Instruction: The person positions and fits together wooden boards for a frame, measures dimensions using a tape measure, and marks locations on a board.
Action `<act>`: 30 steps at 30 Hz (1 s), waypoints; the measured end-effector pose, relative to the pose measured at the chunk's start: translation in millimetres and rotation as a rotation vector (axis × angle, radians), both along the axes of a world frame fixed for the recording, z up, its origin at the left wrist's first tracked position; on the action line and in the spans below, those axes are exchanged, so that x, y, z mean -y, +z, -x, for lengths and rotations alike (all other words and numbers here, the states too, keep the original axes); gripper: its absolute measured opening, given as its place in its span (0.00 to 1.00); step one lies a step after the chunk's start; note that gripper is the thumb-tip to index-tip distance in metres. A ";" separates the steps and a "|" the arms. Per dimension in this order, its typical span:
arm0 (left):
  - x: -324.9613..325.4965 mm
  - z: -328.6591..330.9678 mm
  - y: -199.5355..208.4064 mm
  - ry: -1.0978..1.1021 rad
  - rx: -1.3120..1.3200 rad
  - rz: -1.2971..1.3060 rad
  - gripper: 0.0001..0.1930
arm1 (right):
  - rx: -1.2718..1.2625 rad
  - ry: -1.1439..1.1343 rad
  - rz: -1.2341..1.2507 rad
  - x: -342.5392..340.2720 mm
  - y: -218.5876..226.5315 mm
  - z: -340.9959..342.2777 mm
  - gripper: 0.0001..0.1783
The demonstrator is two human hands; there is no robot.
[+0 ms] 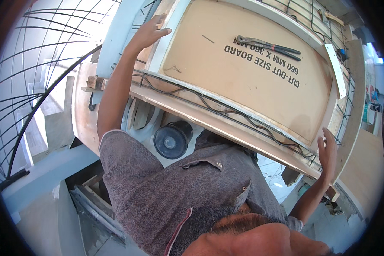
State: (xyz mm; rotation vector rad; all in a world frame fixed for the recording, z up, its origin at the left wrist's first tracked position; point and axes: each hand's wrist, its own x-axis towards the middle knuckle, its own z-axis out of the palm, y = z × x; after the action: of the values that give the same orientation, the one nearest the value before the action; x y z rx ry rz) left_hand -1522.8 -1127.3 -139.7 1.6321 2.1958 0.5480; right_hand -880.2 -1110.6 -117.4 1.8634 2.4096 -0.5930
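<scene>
My left hand point(150, 35) reaches over the far left corner, fingers apart and nothing in them, next to the pale side strip point(170, 36) of a shallow frame. My right hand point(327, 151) is by the near right corner of that frame, its fingers loosely stretched out; whether it touches the edge I cannot tell. Inside the frame lies a tan board point(226, 81) with dark printing. Long-handled pincers point(271, 46) with dark grips rest on the board, away from both hands. A short nail-like rod point(208, 39) and a bent bit of wire point(173, 68) lie there too.
Dark steel rods point(217, 112) run along the near side of the frame, with more mesh at the right. A white strip point(336, 70) leans across the right edge. Below stands a black bucket point(173, 140). A curved wire grille point(47, 102) fills the left.
</scene>
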 end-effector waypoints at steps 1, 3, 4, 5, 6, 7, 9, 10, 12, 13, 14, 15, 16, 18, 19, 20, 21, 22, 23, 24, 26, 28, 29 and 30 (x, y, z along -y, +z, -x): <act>-8.4 10.4 -9.8 0.002 -0.015 0.031 0.36 | 0.012 -0.001 0.015 -8.8 -6.9 6.5 0.22; -21.1 26.0 -30.8 0.009 -0.048 0.092 0.42 | 0.042 0.000 0.028 -23.0 -20.2 13.8 0.23; -26.1 31.1 -35.4 -0.015 -0.055 0.137 0.42 | 0.061 -0.001 0.029 -28.3 -26.2 13.3 0.23; -31.5 33.6 -38.2 -0.037 -0.063 0.184 0.42 | 0.079 -0.001 0.032 -33.6 -32.3 10.7 0.24; -34.5 32.3 -35.2 -0.056 -0.073 0.235 0.43 | 0.125 0.007 -0.012 -36.8 -36.7 7.1 0.25; -34.7 28.7 -32.6 -0.069 -0.133 0.231 0.41 | 0.171 0.016 -0.057 -39.3 -39.8 2.1 0.26; -33.3 28.4 -39.4 -0.078 -0.144 0.197 0.39 | 0.220 -0.004 -0.126 -41.5 -48.6 -6.5 0.28; -32.6 27.9 -43.1 -0.080 -0.150 0.181 0.39 | 0.224 -0.040 -0.155 -39.1 -52.9 -12.3 0.30; -29.0 25.1 -46.6 -0.060 -0.113 0.199 0.38 | 0.196 -0.095 -0.172 -36.4 -66.9 -23.0 0.33; -27.7 27.2 -52.2 -0.051 -0.085 0.187 0.39 | 0.171 -0.116 -0.159 -35.8 -74.6 -29.2 0.35; -26.2 29.9 -56.9 -0.041 -0.059 0.171 0.39 | 0.143 -0.135 -0.149 -37.0 -83.1 -37.1 0.37; -26.5 33.2 -60.9 -0.059 -0.050 0.181 0.38 | 0.160 -0.123 -0.172 -37.5 -92.5 -47.2 0.38; -26.9 32.4 -60.2 -0.048 -0.021 0.181 0.37 | 0.173 -0.110 -0.194 -37.0 -97.7 -54.7 0.39; -24.8 27.6 -56.2 -0.013 0.034 0.177 0.37 | 0.167 -0.285 -0.022 -39.3 -92.7 -50.2 0.41; -24.7 25.9 -57.5 0.020 0.052 0.170 0.36 | 0.162 -0.269 -0.030 -37.8 -90.8 -48.9 0.40; -21.4 25.6 -58.6 0.063 0.075 0.167 0.36 | 0.162 -0.241 -0.034 -39.1 -88.3 -46.3 0.40; -22.0 27.3 -57.8 0.023 0.066 0.176 0.35 | 0.132 -0.266 -0.025 -36.9 -85.7 -40.6 0.40; -25.7 32.3 -53.7 -0.028 0.063 0.202 0.36 | 0.097 -0.284 -0.007 -38.8 -86.5 -38.6 0.40; -26.8 38.8 -55.0 -0.082 0.074 0.220 0.36 | 0.068 -0.261 -0.034 -41.0 -92.0 -48.4 0.40; -29.4 43.6 -56.8 -0.144 0.090 0.237 0.36 | 0.044 -0.246 -0.062 -41.4 -103.2 -64.6 0.41; -31.8 52.1 -42.0 -0.219 0.228 0.327 0.35 | -0.007 -0.260 -0.058 -41.7 -117.9 -82.6 0.42; -31.5 65.8 -25.8 -0.222 0.519 0.484 0.35 | -0.064 -0.315 -0.004 -53.0 -117.3 -87.2 0.43; -30.8 71.5 -27.6 -0.240 0.644 0.473 0.34 | -0.032 -0.322 0.012 -53.1 -113.4 -87.0 0.43; -29.8 74.6 -29.5 -0.237 0.668 0.447 0.34 | 0.000 -0.330 0.028 -51.3 -109.8 -88.0 0.43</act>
State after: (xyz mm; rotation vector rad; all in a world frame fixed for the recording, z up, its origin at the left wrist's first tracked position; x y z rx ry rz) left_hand -1597.4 -1097.4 -169.2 1.2141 1.4783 0.4138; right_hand -792.2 -1059.4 -227.1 2.2661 2.0923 -0.6380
